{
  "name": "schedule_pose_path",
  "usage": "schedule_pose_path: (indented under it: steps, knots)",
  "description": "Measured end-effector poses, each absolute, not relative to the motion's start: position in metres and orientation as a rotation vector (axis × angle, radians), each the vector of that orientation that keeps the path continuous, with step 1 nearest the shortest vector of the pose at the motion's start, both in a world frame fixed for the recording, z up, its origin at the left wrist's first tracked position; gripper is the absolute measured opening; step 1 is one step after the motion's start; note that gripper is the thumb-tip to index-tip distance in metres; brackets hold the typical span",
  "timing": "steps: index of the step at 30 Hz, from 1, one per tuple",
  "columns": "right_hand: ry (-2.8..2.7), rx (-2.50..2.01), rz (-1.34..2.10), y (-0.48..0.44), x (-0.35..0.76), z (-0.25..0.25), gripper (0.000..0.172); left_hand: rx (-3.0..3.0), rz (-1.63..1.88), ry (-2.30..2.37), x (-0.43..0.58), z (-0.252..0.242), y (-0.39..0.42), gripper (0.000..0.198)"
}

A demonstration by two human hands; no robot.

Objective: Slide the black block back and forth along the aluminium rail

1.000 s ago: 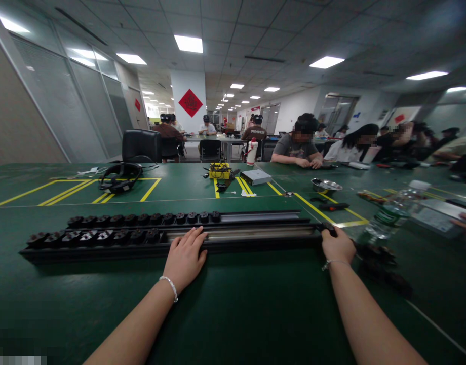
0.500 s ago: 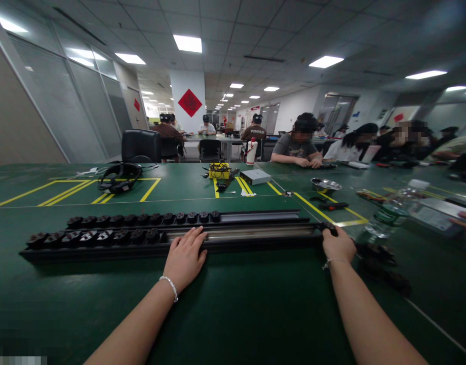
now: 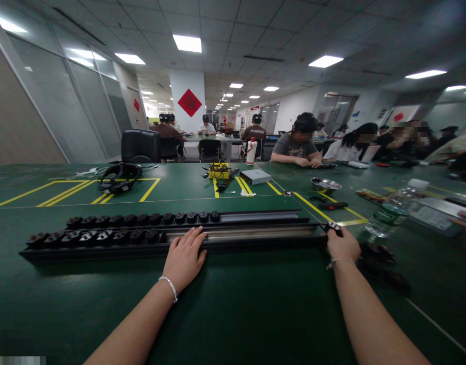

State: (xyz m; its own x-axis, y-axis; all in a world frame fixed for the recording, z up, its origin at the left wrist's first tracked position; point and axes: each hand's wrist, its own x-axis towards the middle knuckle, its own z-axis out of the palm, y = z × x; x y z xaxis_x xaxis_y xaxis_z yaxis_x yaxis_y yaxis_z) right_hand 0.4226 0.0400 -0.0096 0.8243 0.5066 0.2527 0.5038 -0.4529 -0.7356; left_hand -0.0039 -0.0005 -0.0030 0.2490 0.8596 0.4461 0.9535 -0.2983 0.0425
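Left hand (image 3: 185, 256), just right of black blocks (image 3: 104, 236), lies flat on the near black rail (image 3: 256, 246), fingers out. Right hand (image 3: 344, 246) pinches one small block (image 3: 334, 228) by the rail's end. Holding the rail firm and the block straight should stop jams.

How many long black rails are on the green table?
2: the near rail, with the left hand resting on it, and the far rail, lying just behind it. No others seem hidden.
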Motion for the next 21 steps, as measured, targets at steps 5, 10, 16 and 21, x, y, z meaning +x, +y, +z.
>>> schedule_pose_path:
  steps: [5,10,16,21]
  knots:
    - [-0.745,-2.133,-0.007,0.0404,0.4223,-0.0104,0.051,-2.281,-0.574,-1.694,-0.0031,-0.0026,-0.0006,0.039]
    - [-0.725,-2.110,-0.023,0.0410,0.4245,-0.0124,0.050,-2.284,-0.592,-1.699,-0.0027,-0.0020,-0.0013,0.040]
    - [-0.652,-2.083,-0.005,0.0414,0.4298,-0.0152,0.052,-2.287,-0.580,-1.706,-0.0036,-0.0022,-0.0010,0.039]
    - [-0.620,-2.069,0.022,0.0416,0.4304,-0.0148,0.053,-2.291,-0.584,-1.712,-0.0029,-0.0010,-0.0016,0.039]
